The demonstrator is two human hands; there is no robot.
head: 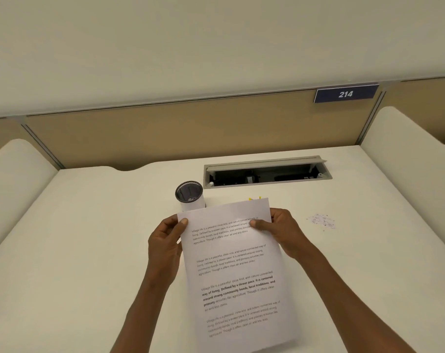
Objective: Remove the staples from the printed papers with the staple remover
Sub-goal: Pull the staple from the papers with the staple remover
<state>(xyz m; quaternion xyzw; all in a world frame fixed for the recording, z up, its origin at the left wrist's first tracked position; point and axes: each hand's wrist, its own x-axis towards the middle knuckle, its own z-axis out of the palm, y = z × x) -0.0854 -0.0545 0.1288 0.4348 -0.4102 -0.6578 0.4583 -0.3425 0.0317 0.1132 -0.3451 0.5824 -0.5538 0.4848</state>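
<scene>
Papers (238, 271) held up — both hands (165, 240) clamped on the top corners.

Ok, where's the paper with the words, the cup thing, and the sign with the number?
Printed papers (238, 273), head view, middle of the top page.
Mesh pen cup (189, 193), head view, on its dark round rim and inside.
Sign reading 214 (345, 94), head view, on the white number.

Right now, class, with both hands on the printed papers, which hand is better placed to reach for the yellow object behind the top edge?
Probably the right hand. The yellow object peeks out behind the printed papers near their top right corner, closer to it than the left hand. Whether it is the staple remover cannot be told.
</scene>
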